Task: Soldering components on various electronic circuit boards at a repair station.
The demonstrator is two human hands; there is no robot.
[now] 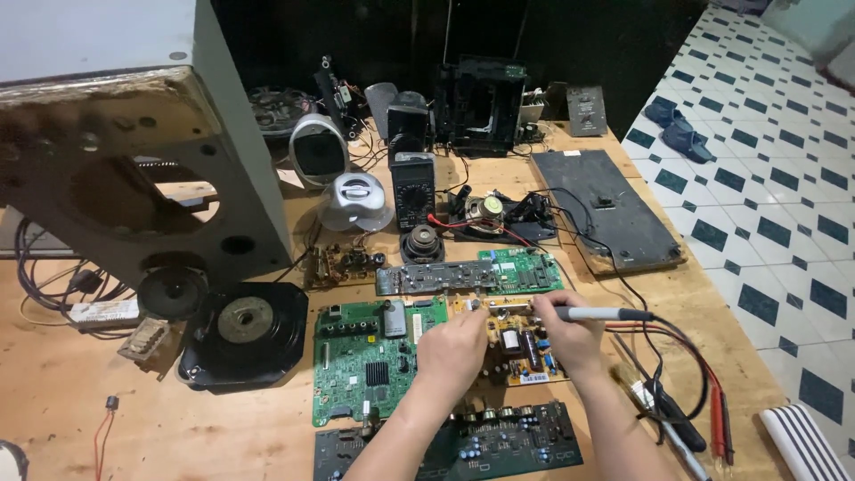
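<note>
Hands meet over the tan circuit board: right hand clamped on a soldering iron, tip at the board's twelve-o'clock edge; left hand pressing the board flat. Work looks midway. Green board at nine o'clock, multimeter at twelve on the worktop.

Both hands cover most of the tan power-supply circuit board, so where the grey-handled soldering iron tip lands is hidden. The dark green circuit board nearest the camera runs off the bottom edge, same with the black-and-white striped cloth at the corner. Component markings are too small to tell.
</note>
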